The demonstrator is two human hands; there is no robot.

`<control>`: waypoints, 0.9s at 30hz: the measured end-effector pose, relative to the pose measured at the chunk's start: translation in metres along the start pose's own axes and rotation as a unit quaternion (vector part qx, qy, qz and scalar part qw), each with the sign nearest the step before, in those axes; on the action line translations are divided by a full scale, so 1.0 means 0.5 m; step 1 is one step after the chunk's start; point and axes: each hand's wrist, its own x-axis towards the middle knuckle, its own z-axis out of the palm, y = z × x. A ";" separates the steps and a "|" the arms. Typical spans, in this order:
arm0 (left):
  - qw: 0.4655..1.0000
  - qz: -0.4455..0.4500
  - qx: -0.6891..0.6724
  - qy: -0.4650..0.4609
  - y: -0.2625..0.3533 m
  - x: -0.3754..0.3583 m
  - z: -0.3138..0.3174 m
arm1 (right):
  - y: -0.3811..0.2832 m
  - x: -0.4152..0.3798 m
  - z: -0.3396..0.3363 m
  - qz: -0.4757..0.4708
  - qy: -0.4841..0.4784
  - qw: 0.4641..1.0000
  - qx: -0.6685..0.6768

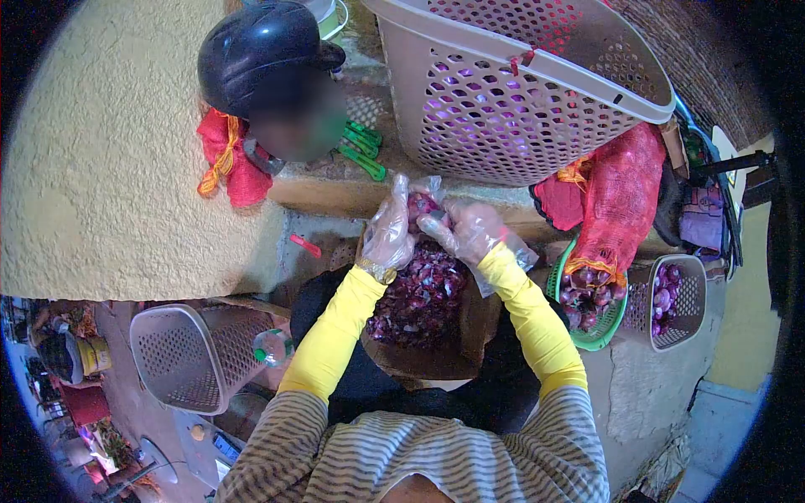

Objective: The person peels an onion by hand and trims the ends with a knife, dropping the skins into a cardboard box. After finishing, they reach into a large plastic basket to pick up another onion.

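Observation:
Both of my hands wear clear plastic gloves and meet over a pile of dry onion skins. A red onion [422, 206] is between them. My left hand [390, 228] wraps its fingers round the onion's left side, below which a gold watch band shows at the wrist. From the right, my right hand [472, 231] has its thumb stretched across the onion, with the other fingers curled behind. A small grey piece shows near that thumb; I cannot tell what it is. The onion skins [419, 298] fill a brown box [457, 356] between my knees.
Ahead stands a large beige basket [503, 126] of onions, beside several green cutter knives [365, 149] and a black helmet [256, 54]. To the right, a red mesh sack [625, 184] opens into a green basket [600, 337]. Another basket [174, 356] lies left, near a bottle [272, 346].

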 end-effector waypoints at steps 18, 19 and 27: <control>0.765 -0.279 -0.580 -0.020 0.069 0.022 -0.021 | -0.016 -0.017 -0.004 -0.176 -0.124 0.968 -0.132; 0.776 -0.279 -0.566 0.015 0.073 0.024 -0.016 | -0.019 -0.017 -0.008 -0.175 -0.124 0.968 -0.133; 0.681 -0.331 -0.644 0.112 0.079 0.036 -0.033 | -0.039 -0.038 0.032 -0.269 -0.240 0.931 -0.059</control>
